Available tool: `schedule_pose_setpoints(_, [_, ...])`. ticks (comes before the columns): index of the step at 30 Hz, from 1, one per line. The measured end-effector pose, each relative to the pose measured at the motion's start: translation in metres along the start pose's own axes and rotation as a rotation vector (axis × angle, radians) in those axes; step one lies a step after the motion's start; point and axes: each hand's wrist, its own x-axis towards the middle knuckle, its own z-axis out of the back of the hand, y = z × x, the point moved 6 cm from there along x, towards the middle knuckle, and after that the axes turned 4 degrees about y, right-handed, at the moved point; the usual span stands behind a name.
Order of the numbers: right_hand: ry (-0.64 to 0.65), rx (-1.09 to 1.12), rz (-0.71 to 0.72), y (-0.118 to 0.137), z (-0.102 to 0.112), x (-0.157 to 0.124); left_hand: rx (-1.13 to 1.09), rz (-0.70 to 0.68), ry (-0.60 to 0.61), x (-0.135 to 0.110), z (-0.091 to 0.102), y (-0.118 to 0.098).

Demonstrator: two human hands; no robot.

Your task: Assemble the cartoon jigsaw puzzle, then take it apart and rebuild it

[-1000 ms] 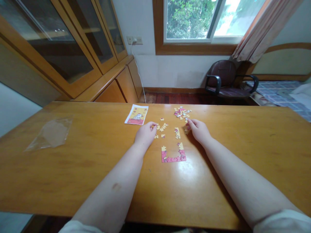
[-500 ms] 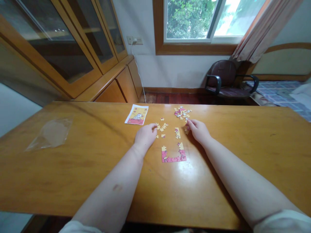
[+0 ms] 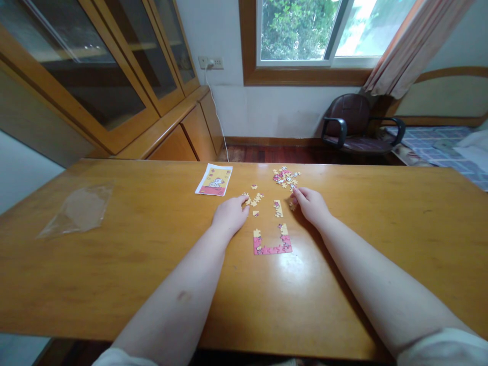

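The left hand (image 3: 231,216) rests on the wooden table (image 3: 125,284) beside loose puzzle pieces (image 3: 254,199). The right hand (image 3: 310,206) lies just below a heap of pieces (image 3: 285,178), above a U-shaped stretch of joined puzzle edge (image 3: 272,247). A picture card (image 3: 214,180) lies farther left.

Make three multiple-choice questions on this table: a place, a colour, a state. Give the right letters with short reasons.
1. Where does the printed picture card lie?
A) Beyond the left hand
B) Under the right hand
C) On the chair seat

2. What colour is the bottom row of the joined puzzle pieces?
A) Blue
B) Pink
C) Green

3. What shape do those joined pieces make?
A) A closed rectangle
B) An open U
C) A stack

1 A, it lies on the table past that hand.
2 B, the row shows pink.
3 B, its top is open.
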Motion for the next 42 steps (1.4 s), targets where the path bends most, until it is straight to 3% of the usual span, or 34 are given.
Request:
schedule_pose_setpoints(15, [0.008, 0.000, 0.007, -0.002, -0.001, 0.001, 0.015, 0.009, 0.016, -0.002, 0.000, -0.005])
schedule_pose_setpoints(23, [0.008, -0.003, 0.007, -0.003, 0.000, 0.001, -0.082, 0.056, 0.073, -0.001, 0.000, -0.001])
schedule_pose_setpoints(27, [0.019, -0.023, 0.028, -0.002, -0.001, 0.001, -0.144, -0.006, 0.031, -0.003, 0.005, -0.007])
schedule_pose_setpoints(33, [0.171, -0.216, 0.353, 0.031, -0.010, -0.007, -0.323, -0.064, 0.081, -0.005, -0.001, -0.011])
schedule_pose_setpoints(36, [0.218, -0.242, 0.461, 0.044, -0.015, -0.014, -0.442, -0.080, 0.025, -0.002, -0.004, -0.011])
schedule_pose_setpoints(39, [0.208, -0.219, 0.559, 0.053, -0.019, -0.021, -0.715, -0.083, -0.041, -0.002, -0.008, -0.013])
schedule_pose_setpoints(42, [0.163, -0.208, 0.652, 0.060, -0.021, -0.029, -1.088, -0.047, 0.020, -0.007, -0.018, -0.022])
